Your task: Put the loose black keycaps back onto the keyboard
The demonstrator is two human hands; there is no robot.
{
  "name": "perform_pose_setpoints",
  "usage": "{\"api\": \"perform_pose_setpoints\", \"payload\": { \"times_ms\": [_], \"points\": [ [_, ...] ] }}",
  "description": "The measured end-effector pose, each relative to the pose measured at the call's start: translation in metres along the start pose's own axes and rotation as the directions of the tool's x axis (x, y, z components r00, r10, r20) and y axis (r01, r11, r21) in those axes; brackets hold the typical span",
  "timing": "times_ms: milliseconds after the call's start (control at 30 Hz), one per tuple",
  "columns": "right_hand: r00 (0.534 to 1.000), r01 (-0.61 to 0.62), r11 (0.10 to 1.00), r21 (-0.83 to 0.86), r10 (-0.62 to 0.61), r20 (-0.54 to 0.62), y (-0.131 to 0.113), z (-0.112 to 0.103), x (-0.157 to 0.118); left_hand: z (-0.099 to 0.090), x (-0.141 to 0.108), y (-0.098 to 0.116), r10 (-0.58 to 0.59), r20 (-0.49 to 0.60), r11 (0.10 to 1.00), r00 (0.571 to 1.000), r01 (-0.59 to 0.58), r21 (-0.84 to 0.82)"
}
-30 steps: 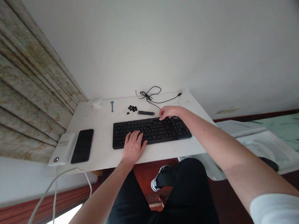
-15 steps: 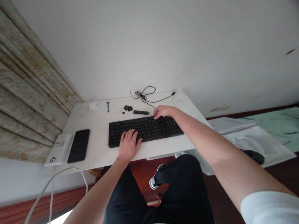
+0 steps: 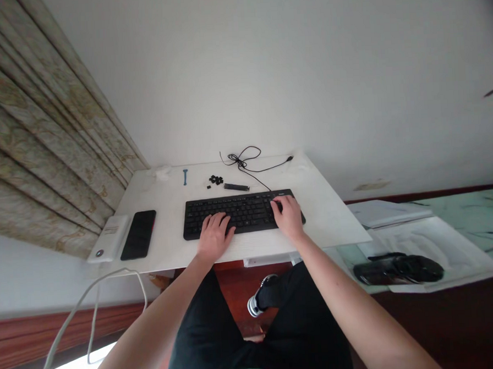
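A black keyboard [image 3: 251, 209] lies on the white desk [image 3: 164, 197]. My left hand [image 3: 214, 238] rests on its lower left-middle part, fingers spread over the keys. Over the number keys at the right end lies my right hand [image 3: 288, 215], palm down with its fingers apart and the thumb out to the left; neither hand holds anything. Behind the keyboard are several loose black keycaps [image 3: 216, 179], a dark narrow strip [image 3: 236, 187] and a blue tool [image 3: 185, 177]. The keyboard's thin black cable [image 3: 245, 162] lies loosely bundled near the wall.
A black phone [image 3: 138, 235] and a white box [image 3: 109, 239] lie at the desk's left edge, near the curtain [image 3: 53, 123]. A white cable loops at the lower left. Right of the desk, a black object [image 3: 399, 269] sits by open white packaging [image 3: 460, 250].
My right hand has moved from the keyboard's back edge, near the cable, forward and right onto the number keys. My left hand stays on the keyboard. The view has shifted slightly.
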State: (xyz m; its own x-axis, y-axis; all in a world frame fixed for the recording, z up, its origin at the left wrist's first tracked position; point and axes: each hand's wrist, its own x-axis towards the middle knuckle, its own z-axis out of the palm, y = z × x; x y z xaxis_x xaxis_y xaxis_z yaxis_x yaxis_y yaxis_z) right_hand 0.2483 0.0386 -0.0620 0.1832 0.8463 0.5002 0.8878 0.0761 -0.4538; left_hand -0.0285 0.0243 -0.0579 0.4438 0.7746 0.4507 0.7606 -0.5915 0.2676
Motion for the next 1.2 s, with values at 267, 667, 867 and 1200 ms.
{"api": "perform_pose_setpoints", "payload": {
  "times_ms": [267, 667, 867, 1200],
  "points": [
    [0.999, 0.035, 0.984, -0.174, -0.040, -0.028, -0.005, 0.000, -0.012, -0.011, 0.072, -0.048, -0.264, -0.077, 0.965, 0.961, 0.262, -0.030],
    [0.998, 0.001, 0.982, -0.189, 0.011, 0.061, -0.008, -0.005, -0.011, 0.013, 0.142, -0.096, -0.471, 0.212, 0.880, 0.856, 0.473, 0.043],
    [0.998, -0.016, 0.980, -0.196, 0.029, 0.061, -0.007, -0.004, -0.010, 0.009, 0.145, -0.091, -0.471, 0.194, 0.868, 0.861, 0.491, -0.075],
    [1.000, -0.007, 0.993, -0.117, 0.007, -0.001, -0.009, -0.009, -0.011, -0.025, 0.080, -0.018, -0.422, 0.439, -0.241, 0.793, 0.368, -0.898]
  ]
}}
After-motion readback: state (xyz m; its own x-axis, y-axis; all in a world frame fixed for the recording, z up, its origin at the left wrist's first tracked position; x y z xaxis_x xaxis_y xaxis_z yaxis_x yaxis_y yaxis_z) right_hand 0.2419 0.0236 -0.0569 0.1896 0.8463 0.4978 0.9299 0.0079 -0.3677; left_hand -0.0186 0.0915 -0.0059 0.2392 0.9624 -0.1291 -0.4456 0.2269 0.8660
